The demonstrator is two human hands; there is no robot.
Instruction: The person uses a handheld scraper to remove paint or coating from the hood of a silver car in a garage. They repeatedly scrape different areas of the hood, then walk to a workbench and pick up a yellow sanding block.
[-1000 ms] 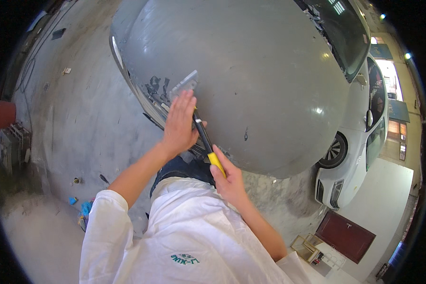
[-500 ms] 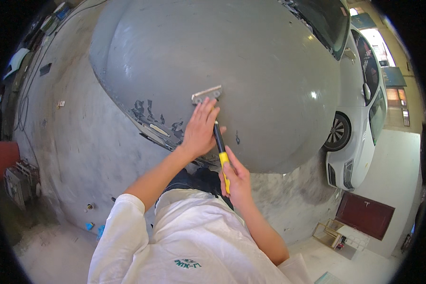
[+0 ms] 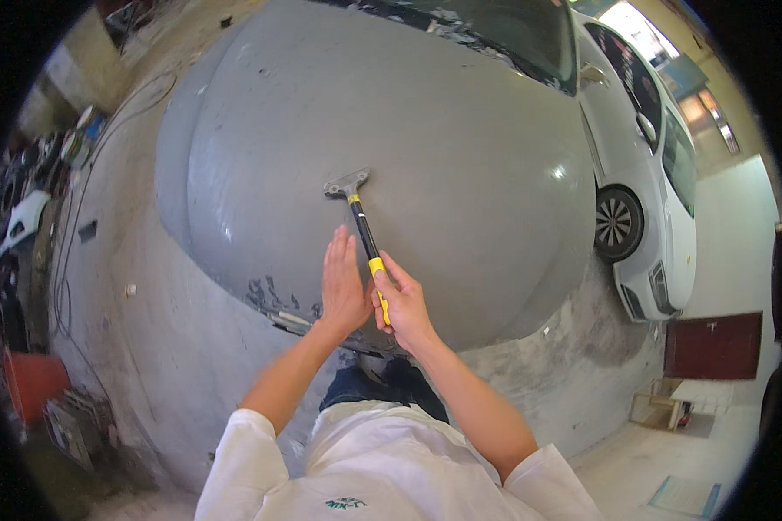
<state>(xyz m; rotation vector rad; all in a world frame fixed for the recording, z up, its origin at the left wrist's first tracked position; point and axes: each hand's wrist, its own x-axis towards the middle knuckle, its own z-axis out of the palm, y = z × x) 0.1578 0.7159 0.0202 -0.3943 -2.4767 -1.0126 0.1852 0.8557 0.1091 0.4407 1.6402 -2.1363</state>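
A long-handled scraper (image 3: 367, 233) with a wide metal head and a black and yellow handle lies over the grey car hood (image 3: 460, 156), its head against or just above the surface. My right hand (image 3: 401, 301) is wrapped round the yellow grip at the handle's lower end. Just left of the handle, my left hand (image 3: 343, 282) has its fingers stretched out, flat over the hood and apart from the scraper's head. Dark peeled flakes (image 3: 265, 293) cling along the hood's front edge, left of my left hand.
A white car (image 3: 647, 174) stands close on the right, its front wheel beside the hood. Cables (image 3: 65, 286) run along the concrete floor at left, past a red object (image 3: 36, 382) and stacked parts. A dark red panel (image 3: 712, 346) and a wooden stool (image 3: 660, 404) are at right.
My left hand has come off the scraper's neck, down and to the left. The scraper's head has shifted left with my right hand still on its grip. The whole view has turned somewhat.
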